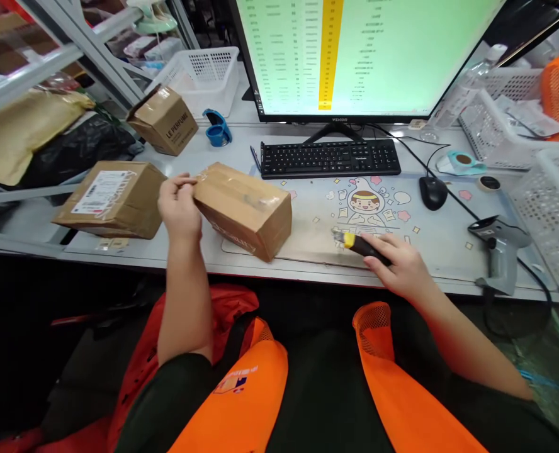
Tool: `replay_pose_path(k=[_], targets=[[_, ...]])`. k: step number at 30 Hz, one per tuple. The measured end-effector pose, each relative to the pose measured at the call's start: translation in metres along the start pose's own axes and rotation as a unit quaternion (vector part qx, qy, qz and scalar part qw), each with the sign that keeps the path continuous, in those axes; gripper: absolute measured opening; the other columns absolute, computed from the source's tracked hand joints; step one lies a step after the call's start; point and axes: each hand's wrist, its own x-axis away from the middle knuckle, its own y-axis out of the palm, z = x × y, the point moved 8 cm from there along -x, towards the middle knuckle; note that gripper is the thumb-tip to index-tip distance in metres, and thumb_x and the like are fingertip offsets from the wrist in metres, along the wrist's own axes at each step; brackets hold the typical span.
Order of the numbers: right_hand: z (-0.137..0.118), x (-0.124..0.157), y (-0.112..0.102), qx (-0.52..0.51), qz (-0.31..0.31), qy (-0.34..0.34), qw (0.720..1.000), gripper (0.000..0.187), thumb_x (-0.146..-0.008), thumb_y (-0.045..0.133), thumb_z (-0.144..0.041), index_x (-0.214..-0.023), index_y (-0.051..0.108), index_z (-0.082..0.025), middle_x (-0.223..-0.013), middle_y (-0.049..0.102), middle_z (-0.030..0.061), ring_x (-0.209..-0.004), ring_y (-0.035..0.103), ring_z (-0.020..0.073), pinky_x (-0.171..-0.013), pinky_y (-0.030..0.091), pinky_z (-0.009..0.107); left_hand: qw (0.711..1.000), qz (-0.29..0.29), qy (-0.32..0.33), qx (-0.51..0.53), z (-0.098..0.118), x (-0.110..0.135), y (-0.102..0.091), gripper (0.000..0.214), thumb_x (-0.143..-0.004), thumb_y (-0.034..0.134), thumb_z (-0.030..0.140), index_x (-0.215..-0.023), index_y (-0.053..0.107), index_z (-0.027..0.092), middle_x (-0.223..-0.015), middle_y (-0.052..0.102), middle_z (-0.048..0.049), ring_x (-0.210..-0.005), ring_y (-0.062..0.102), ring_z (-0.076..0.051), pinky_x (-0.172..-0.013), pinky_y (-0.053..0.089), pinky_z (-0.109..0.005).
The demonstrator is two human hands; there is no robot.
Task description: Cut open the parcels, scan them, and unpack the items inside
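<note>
My left hand grips the near-left end of a taped cardboard box that rests tilted on the desk mat. My right hand is closed round a black and yellow utility knife, whose tip points left and lies low over the mat, a short way right of the box. The knife does not touch the box.
A labelled box and a smaller "LE PERFUMIE" box lie to the left. Behind are a keyboard, monitor, mouse and blue tape dispenser. A barcode scanner and white baskets stand right.
</note>
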Motion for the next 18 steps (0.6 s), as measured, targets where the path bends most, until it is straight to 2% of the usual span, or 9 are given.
replay_pose_path(k=[2, 3, 6, 8, 11, 12, 14, 16, 18], targets=[[-0.027, -0.013, 0.016, 0.003, -0.016, -0.055, 0.998, 0.047, -0.109, 0.055, -0.047, -0.143, 0.07, -0.018, -0.1, 0.07, 0.0105, -0.085, 0.067, 0.0206, -0.074, 0.056, 0.031, 0.998, 0.029, -0.028, 0.04, 0.003, 0.011, 0.014, 0.025, -0.09, 0.053, 0.038, -0.105, 0.062, 0.018, -0.114, 0.071, -0.0134, -0.114, 0.068, -0.028, -0.11, 0.052, -0.048], [-0.039, -0.018, 0.024, 0.007, -0.021, -0.083, 0.996, 0.047, -0.109, 0.055, -0.048, -0.142, 0.071, -0.018, -0.098, 0.069, 0.0103, -0.083, 0.066, 0.0204, -0.072, 0.054, 0.031, 0.997, 0.034, -0.019, 0.059, 0.011, 0.02, 0.022, 0.028, -0.092, 0.051, 0.041, -0.106, 0.06, 0.019, -0.114, 0.07, -0.0142, -0.113, 0.068, -0.028, -0.108, 0.053, -0.049], [-0.063, -0.027, 0.041, 0.028, -0.022, -0.138, 0.99, 0.049, -0.109, 0.054, -0.052, -0.14, 0.072, -0.02, -0.094, 0.067, 0.0095, -0.077, 0.06, 0.0193, -0.07, 0.05, 0.031, 0.997, 0.02, 0.06, 0.032, 0.051, 0.05, 0.038, 0.044, -0.102, 0.039, 0.055, -0.109, 0.064, 0.019, -0.14, 0.06, -0.0191, -0.138, 0.057, -0.033, -0.117, 0.045, -0.055], [-0.066, -0.03, 0.044, 0.041, -0.017, -0.143, 0.989, 0.049, -0.109, 0.053, -0.053, -0.141, 0.072, -0.021, -0.093, 0.066, 0.0091, -0.076, 0.058, 0.019, -0.069, 0.048, 0.031, 0.989, -0.024, 0.147, -0.013, 0.085, 0.071, 0.043, 0.059, -0.105, 0.029, 0.066, -0.109, 0.068, 0.022, -0.152, 0.051, -0.0166, -0.152, 0.043, -0.035, -0.124, 0.035, -0.059], [-0.062, -0.03, 0.04, 0.051, -0.009, -0.125, 0.991, 0.049, -0.109, 0.053, -0.053, -0.143, 0.071, -0.022, -0.093, 0.066, 0.0091, -0.078, 0.058, 0.0193, -0.07, 0.047, 0.031, 0.963, -0.117, 0.244, 0.003, 0.118, 0.101, 0.049, 0.074, -0.099, 0.021, 0.081, -0.116, 0.068, 0.028, -0.139, 0.061, -0.0147, -0.15, 0.045, -0.037, -0.124, 0.032, -0.063], [-0.061, -0.03, 0.039, 0.055, -0.008, -0.117, 0.992, 0.049, -0.109, 0.054, -0.053, -0.143, 0.071, -0.022, -0.094, 0.066, 0.0093, -0.079, 0.058, 0.0195, -0.07, 0.046, 0.031, 0.958, -0.13, 0.255, 0.009, 0.122, 0.107, 0.049, 0.077, -0.094, 0.022, 0.087, -0.119, 0.066, 0.029, -0.133, 0.064, -0.0147, -0.147, 0.047, -0.038, -0.123, 0.034, -0.064], [-0.061, -0.031, 0.035, 0.062, -0.004, -0.104, 0.993, 0.049, -0.108, 0.055, -0.052, -0.144, 0.071, -0.022, -0.095, 0.067, 0.0096, -0.081, 0.059, 0.0198, -0.071, 0.046, 0.031, 0.96, -0.119, 0.252, 0.003, 0.121, 0.113, 0.049, 0.082, -0.087, 0.026, 0.094, -0.121, 0.063, 0.03, -0.128, 0.065, -0.0155, -0.142, 0.05, -0.039, -0.12, 0.036, -0.065], [-0.064, -0.033, 0.03, 0.076, 0.001, -0.101, 0.992, 0.048, -0.108, 0.056, -0.052, -0.143, 0.072, -0.022, -0.095, 0.067, 0.0095, -0.08, 0.059, 0.0198, -0.07, 0.046, 0.032, 0.962, -0.098, 0.256, 0.008, 0.118, 0.117, 0.051, 0.079, -0.088, 0.029, 0.094, -0.12, 0.062, 0.03, -0.126, 0.065, -0.0153, -0.137, 0.053, -0.039, -0.118, 0.038, -0.064], [-0.061, -0.037, 0.024, 0.096, 0.004, -0.106, 0.99, 0.047, -0.107, 0.058, -0.053, -0.14, 0.074, -0.023, -0.093, 0.067, 0.009, -0.079, 0.059, 0.02, -0.07, 0.045, 0.032, 0.954, -0.074, 0.287, 0.033, 0.121, 0.123, 0.05, 0.071, -0.092, 0.032, 0.089, -0.12, 0.063, 0.031, -0.123, 0.067, -0.014, -0.13, 0.057, -0.037, -0.115, 0.041, -0.063]])
